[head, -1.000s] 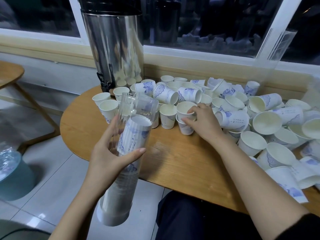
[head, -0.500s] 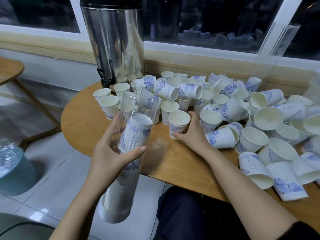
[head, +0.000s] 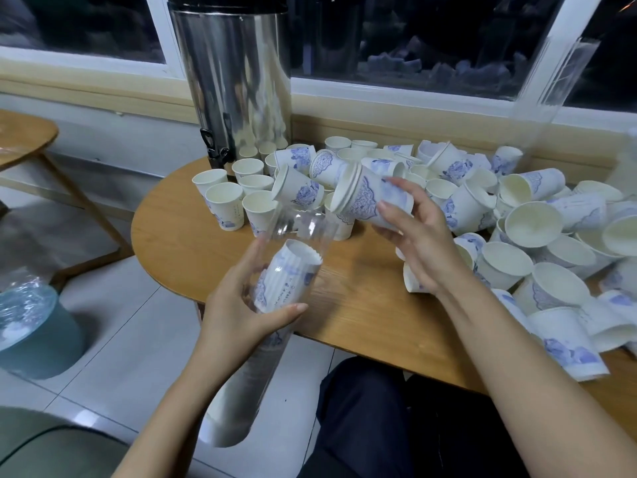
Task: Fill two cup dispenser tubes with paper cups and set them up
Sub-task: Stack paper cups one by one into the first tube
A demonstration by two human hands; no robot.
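My left hand point(head: 241, 315) grips a clear plastic dispenser tube point(head: 303, 229), tilted with its open mouth up and toward the table. A stack of white and blue paper cups point(head: 293, 274) fills the tube to just below the mouth. My right hand point(head: 417, 243) holds a short nested stack of paper cups point(head: 362, 198) on its side in the air, rims pointing left, just above and right of the tube's mouth. A second clear tube point(head: 558, 94) leans against the window frame at the back right.
Many loose paper cups point(head: 537, 236) lie and stand across the round wooden table point(head: 351, 305). A steel urn point(head: 238, 74) stands at the back left of the table. A blue bin point(head: 31, 319) sits on the tiled floor at left.
My right hand has lifted a nested stack of cups off the table and turned it sideways toward the tube's mouth. My left hand keeps holding the tube.
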